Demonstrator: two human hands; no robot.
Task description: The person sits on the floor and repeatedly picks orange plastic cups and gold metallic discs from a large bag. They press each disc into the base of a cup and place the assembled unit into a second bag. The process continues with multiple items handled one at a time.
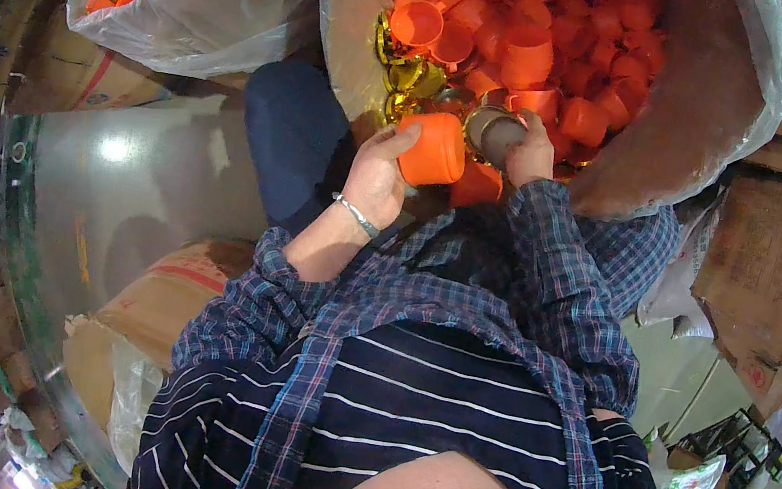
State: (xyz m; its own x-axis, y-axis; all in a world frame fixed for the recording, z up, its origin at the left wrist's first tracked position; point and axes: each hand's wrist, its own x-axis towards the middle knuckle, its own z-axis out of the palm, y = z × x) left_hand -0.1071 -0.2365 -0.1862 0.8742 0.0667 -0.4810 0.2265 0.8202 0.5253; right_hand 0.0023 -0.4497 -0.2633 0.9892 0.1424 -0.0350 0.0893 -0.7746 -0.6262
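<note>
My left hand [376, 180] is closed around an orange plastic cup [432, 150], which is tilted in front of me. Close beside it, my right hand [532, 154] grips a round lid [494, 135] with a greyish inner face and a gold rim. Lid and cup are near each other, and whether they touch I cannot tell. Under my hands another orange cup [476, 187] shows. Both hands are at the near edge of a plastic-lined container [708, 120] full of orange cups [527, 54]. Shiny gold lids [416, 76] lie at its left side.
At the upper left a clear plastic bag [206, 30] holds more orange cups and gold pieces. Cardboard boxes [776, 272] stand at the right, and a brown carton [166, 292] lies at my left. A dark crate [735, 448] is at the lower right.
</note>
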